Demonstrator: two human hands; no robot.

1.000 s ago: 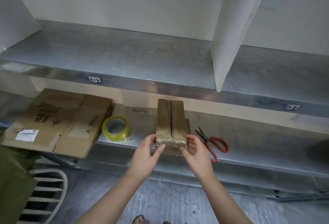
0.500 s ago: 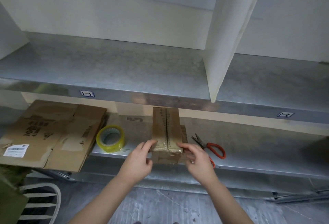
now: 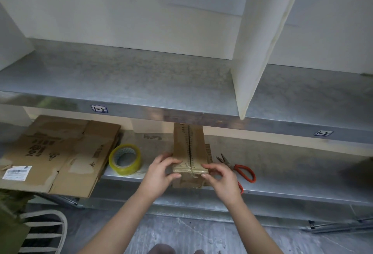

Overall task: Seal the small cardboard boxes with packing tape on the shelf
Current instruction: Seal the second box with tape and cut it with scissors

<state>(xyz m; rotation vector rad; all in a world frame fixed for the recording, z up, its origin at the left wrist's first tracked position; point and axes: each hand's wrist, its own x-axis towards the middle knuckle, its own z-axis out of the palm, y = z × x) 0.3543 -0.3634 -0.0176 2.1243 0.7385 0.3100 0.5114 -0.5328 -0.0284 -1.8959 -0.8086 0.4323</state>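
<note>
1. Your left hand [image 3: 159,175] and right hand [image 3: 222,181] both grip the near end of the small cardboard box [image 3: 188,146], fingers curled over its taped edge.
2. The box sits on the shelf [image 3: 282,181], with the tape roll [image 3: 125,162] at its 9 o'clock and the scissors [image 3: 242,171] at its 3 o'clock.

A narrow brown cardboard box [image 3: 188,148] lies lengthwise on the lower grey metal shelf [image 3: 292,173]. Its flaps are closed along a dark centre seam, and clear tape is wrapped over its near end at the shelf's front edge. A yellowish roll of clear packing tape [image 3: 124,162] lies to its left, near but apart.
</note>
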